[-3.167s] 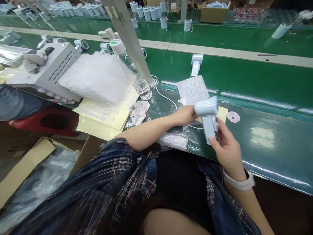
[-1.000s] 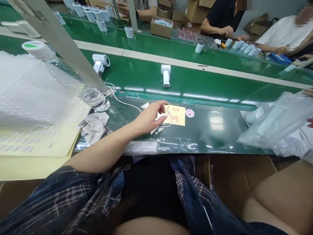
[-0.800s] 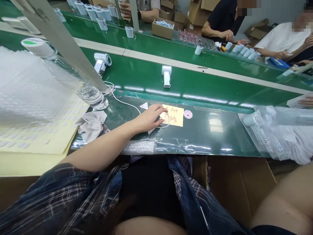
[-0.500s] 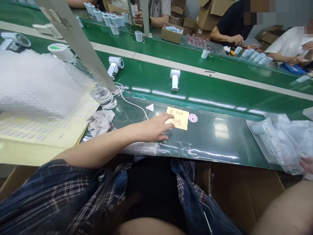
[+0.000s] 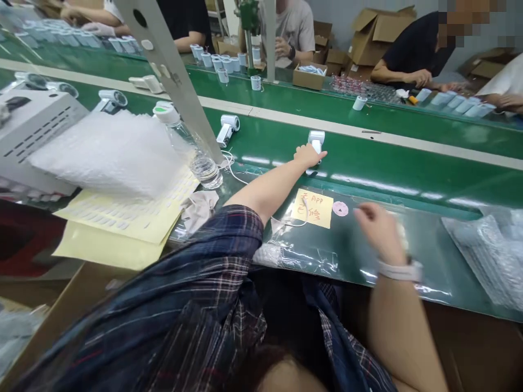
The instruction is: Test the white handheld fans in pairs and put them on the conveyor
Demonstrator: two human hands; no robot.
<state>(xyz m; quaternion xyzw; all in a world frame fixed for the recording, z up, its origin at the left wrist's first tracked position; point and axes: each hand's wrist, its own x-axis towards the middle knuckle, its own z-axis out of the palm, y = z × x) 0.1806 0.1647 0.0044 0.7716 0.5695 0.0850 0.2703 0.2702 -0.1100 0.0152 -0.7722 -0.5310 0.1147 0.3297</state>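
Reaching across to the far edge of the surface (image 5: 408, 239), our left hand (image 5: 308, 156) had left the yellow note (image 5: 312, 208) where it rested half a second earlier and now lay on a white handheld device (image 5: 316, 142) on the green conveyor belt (image 5: 408, 163), fingers curled over it; we could not tell whether the grip was closed. Our right hand (image 5: 378, 228), previously off at the right edge among the bubble-wrap bags (image 5: 486, 253), had returned to the middle of the surface, just beside the pink round sticker (image 5: 340, 208), blurred, fingers loosely bent and holding nothing. We judged the bagged unit set aside and a fresh unit being collected. A water bottle (image 5: 192, 147) stood near the left corner.
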